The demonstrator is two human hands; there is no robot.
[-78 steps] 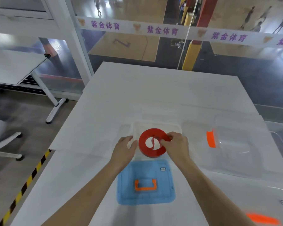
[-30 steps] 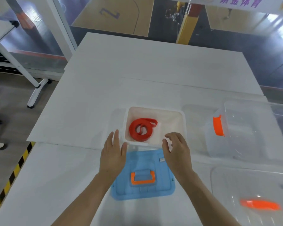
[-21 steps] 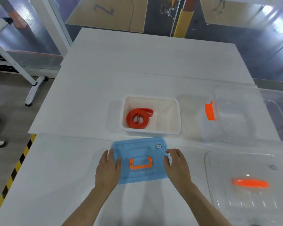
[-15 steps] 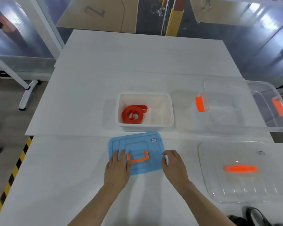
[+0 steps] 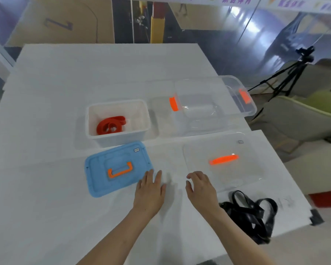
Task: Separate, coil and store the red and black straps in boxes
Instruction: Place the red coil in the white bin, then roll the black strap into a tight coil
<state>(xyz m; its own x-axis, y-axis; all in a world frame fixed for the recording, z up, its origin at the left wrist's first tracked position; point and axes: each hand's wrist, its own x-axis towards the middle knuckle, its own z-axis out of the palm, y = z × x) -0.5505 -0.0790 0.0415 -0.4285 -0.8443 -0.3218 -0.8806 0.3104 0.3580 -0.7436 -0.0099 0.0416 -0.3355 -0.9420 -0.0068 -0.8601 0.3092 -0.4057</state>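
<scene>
Banner lettering (image 5: 290, 4) cut off at top (blurred too), lid label (image 5: 136, 149) unreadable

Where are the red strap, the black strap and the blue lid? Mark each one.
red strap (image 5: 103, 127): head view, left side of its coil.
black strap (image 5: 244, 212): head view, middle of the tangle.
blue lid (image 5: 97, 175): head view, bare top left of its handle.
</scene>
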